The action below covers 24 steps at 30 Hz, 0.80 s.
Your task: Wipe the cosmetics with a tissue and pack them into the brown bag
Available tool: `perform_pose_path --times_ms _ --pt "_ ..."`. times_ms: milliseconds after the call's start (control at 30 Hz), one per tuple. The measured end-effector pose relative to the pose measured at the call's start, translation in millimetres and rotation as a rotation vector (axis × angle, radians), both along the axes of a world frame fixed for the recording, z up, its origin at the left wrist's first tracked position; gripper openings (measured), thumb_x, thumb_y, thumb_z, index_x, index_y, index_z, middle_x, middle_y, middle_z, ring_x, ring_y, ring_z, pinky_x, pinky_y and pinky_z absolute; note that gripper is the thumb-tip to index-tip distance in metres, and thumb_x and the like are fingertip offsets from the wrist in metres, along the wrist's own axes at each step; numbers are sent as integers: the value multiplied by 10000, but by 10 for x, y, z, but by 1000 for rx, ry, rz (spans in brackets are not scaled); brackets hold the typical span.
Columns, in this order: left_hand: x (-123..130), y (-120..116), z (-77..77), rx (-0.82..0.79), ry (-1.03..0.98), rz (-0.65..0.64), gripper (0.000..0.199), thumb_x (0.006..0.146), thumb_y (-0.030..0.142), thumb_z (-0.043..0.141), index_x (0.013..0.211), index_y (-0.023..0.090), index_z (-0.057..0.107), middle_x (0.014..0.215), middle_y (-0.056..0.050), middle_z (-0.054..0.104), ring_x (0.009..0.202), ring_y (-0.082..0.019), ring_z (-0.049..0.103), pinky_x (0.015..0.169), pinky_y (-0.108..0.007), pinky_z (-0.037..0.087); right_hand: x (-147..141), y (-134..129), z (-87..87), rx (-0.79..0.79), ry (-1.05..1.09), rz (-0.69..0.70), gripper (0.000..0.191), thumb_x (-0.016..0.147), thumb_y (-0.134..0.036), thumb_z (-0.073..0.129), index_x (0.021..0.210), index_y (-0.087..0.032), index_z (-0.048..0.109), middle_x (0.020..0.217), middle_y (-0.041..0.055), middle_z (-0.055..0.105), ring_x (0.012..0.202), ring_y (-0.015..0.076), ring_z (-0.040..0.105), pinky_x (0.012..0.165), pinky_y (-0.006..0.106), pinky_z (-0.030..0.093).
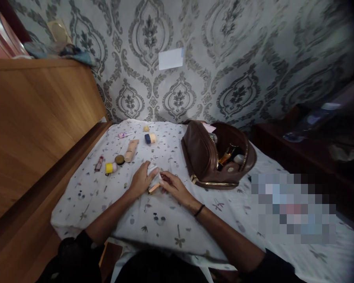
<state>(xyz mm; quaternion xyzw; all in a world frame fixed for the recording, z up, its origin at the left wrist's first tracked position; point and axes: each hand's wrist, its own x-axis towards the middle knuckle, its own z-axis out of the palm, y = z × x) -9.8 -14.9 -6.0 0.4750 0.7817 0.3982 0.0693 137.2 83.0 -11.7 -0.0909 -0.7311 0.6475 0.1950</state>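
My left hand point(140, 180) is closed around a small white item point(152, 168), whose kind I cannot make out. From the other side my right hand point(177, 189) meets it, fingers pinched at its lower end; what they grip is partly hidden. Just under the fingers shows a small peach-coloured piece with a dark end point(154, 188); whether it is held or lies on the cloth I cannot tell. Beyond my left hand lie a beige squeeze tube point(131, 151), a round olive-brown container point(119, 159) and a yellow-and-pink container point(110, 168).
An unzipped brown cosmetic bag point(199, 153) with bottles inside stands right on the patterned cloth point(171, 232). Farther back are a navy-and-cream jar point(150, 138), a small yellow item point(146, 128) and a pink-and-white tube point(124, 135). A lip gloss tube point(99, 163) lies left, near a wooden panel point(41, 118).
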Motion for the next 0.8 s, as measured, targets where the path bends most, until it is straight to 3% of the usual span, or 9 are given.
perform_pose_path --times_ms 167,333,467,633,700,800 --pt "-124 18 -45 100 -131 -2 237 939 403 435 883 207 555 760 -9 610 756 -197 593 755 -314 475 0 -77 -14 3 -58 -2 364 801 -513 696 896 -187 565 812 4 624 761 152 593 701 280 482" --pt "-204 -9 -52 143 -185 60 106 884 244 460 945 208 539 930 -26 661 878 -196 624 813 -305 490 -25 -64 -28 -274 -55 23 434 731 -541 750 931 -188 597 864 30 675 801 179 649 708 305 546" --pt "-198 -28 -18 151 -233 61 195 915 285 454 1052 192 557 1025 -45 672 976 -207 630 898 -329 485 -49 -16 -53 -479 -3 -16 447 688 -507 800 946 -178 643 907 46 710 847 193 684 809 338 565" --pt "-88 -72 37 136 -296 -81 426 958 433 450 1287 164 486 1232 -101 638 1143 -237 593 1014 -369 446 -54 36 -61 -638 100 -147 422 657 -432 841 959 -197 662 943 31 714 848 176 687 861 348 562" --pt "-50 -92 38 151 -338 -165 548 937 440 505 1395 167 378 1334 -115 585 1215 -243 556 1047 -372 428 -46 49 -53 -656 125 -170 426 641 -411 855 956 -205 655 946 27 712 853 172 684 859 343 560" --pt "-26 -113 28 163 -395 -250 708 851 434 638 1417 186 293 1303 -101 595 1138 -236 593 977 -353 477 -37 44 -43 -585 130 -153 450 676 -438 828 1014 -209 640 964 47 712 861 182 678 850 345 554"
